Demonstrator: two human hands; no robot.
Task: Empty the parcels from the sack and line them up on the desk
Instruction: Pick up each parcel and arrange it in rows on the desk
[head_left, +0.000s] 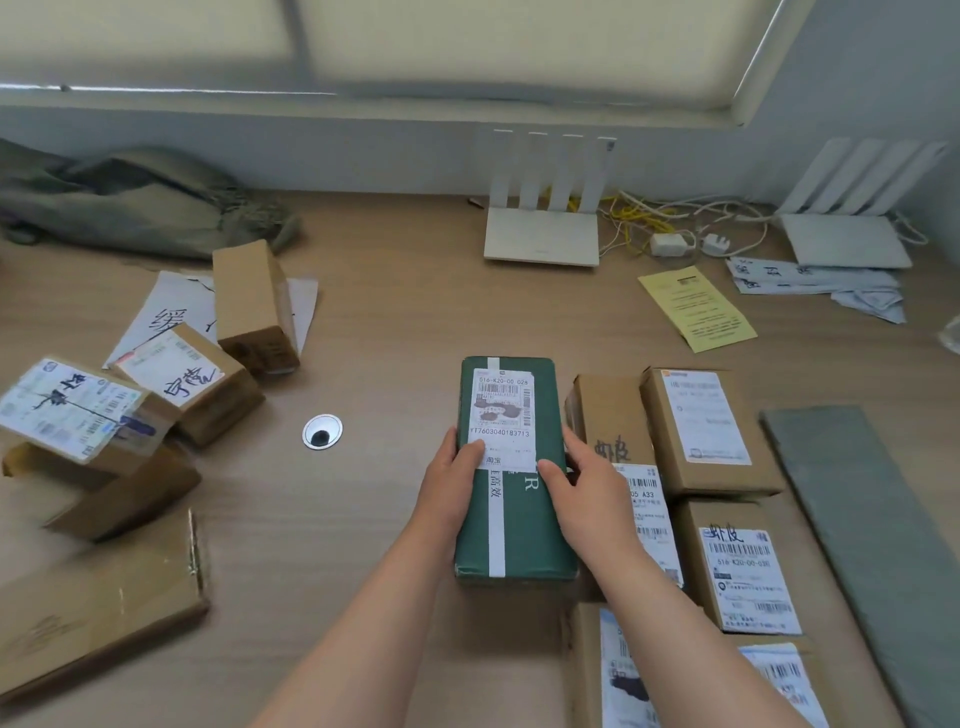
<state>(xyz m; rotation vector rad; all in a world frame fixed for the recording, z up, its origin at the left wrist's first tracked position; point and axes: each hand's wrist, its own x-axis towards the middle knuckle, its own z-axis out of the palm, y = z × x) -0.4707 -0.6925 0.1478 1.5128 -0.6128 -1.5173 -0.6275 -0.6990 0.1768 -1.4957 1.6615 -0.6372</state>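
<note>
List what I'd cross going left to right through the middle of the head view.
jumbled cardboard parcels → cable grommet → green parcel → lined-up cardboard parcels → grey mat

White router (540, 236) (cables (649, 213) beside it) stands near yellow leaflet (696, 306).

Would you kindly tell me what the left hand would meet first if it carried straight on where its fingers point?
The left hand grips the green taped parcel; past it lies bare wooden desk, then probably the white router.

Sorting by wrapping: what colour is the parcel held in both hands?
Parcel: dark green, white stripe; head view.
</note>
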